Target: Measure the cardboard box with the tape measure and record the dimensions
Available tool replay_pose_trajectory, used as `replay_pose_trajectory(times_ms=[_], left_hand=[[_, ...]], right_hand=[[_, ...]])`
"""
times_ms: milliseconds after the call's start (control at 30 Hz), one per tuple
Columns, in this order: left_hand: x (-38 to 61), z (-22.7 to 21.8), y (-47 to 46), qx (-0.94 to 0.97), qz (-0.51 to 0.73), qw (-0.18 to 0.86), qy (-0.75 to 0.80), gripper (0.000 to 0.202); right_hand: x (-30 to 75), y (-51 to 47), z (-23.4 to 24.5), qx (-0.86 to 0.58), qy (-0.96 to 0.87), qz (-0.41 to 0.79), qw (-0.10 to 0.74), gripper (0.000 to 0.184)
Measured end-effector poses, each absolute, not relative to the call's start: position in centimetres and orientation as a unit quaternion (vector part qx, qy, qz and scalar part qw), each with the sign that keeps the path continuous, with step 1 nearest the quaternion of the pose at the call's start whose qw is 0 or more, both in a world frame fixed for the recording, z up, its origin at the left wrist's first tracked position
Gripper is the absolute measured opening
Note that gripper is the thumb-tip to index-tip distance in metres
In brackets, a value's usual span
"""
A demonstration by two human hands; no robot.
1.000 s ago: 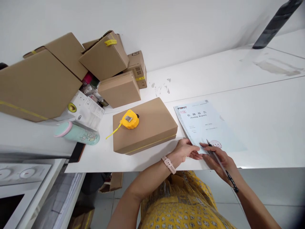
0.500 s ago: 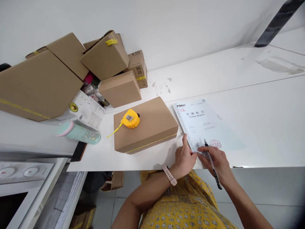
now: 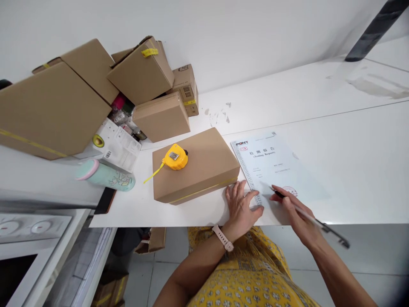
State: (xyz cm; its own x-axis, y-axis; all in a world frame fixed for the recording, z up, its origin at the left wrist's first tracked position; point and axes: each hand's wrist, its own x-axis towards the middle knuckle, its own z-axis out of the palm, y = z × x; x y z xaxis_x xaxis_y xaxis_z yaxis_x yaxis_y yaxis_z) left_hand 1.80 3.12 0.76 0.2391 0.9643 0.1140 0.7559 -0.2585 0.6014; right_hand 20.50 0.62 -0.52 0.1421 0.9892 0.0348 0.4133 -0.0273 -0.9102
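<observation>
A pale blue report booklet (image 3: 268, 164) lies on the white table, its printed cover facing up. My left hand (image 3: 240, 209) rests at the booklet's lower left corner, fingers spread over the tabletop. Between the fingers and thumb of my right hand (image 3: 295, 213) is a pen (image 3: 315, 221), slanting across the hand above the booklet's lower edge. Left of the booklet sits a closed cardboard box (image 3: 194, 164), with a yellow tape measure (image 3: 175, 157) on top, its blade end sticking out a little.
Several cardboard boxes (image 3: 161, 117) stand at the back left against the wall. A mint green bottle (image 3: 107, 174) lies beside a white carton (image 3: 118, 143) at the table's left. A white appliance with knobs (image 3: 32, 230) is at the lower left. A dark post (image 3: 373, 34) rises at the back right.
My left hand has shifted slightly left and its fingers have spread. My right hand has moved a little right, and the pen has swung to a flatter slant with its rear end further right.
</observation>
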Motion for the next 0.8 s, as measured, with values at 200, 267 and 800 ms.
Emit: replay_pose_trajectory(times_ms=[200, 267, 800], left_hand=[[1.8, 0.8, 2.9, 0.758, 0.214, 0.222, 0.574, 0.050], [1.8, 1.0, 2.9, 0.761, 0.213, 0.222, 0.571, 0.049], [1.4, 1.4, 2.7, 0.770, 0.194, 0.236, 0.560, 0.048]], right_hand=[[19.6, 0.9, 0.5, -0.616, -0.511, 0.432, 0.416, 0.037], [19.1, 1.0, 0.3, -0.601, -0.517, 0.432, 0.429, 0.035], [18.2, 1.3, -1.1, -0.594, -0.559, 0.376, 0.439, 0.040]])
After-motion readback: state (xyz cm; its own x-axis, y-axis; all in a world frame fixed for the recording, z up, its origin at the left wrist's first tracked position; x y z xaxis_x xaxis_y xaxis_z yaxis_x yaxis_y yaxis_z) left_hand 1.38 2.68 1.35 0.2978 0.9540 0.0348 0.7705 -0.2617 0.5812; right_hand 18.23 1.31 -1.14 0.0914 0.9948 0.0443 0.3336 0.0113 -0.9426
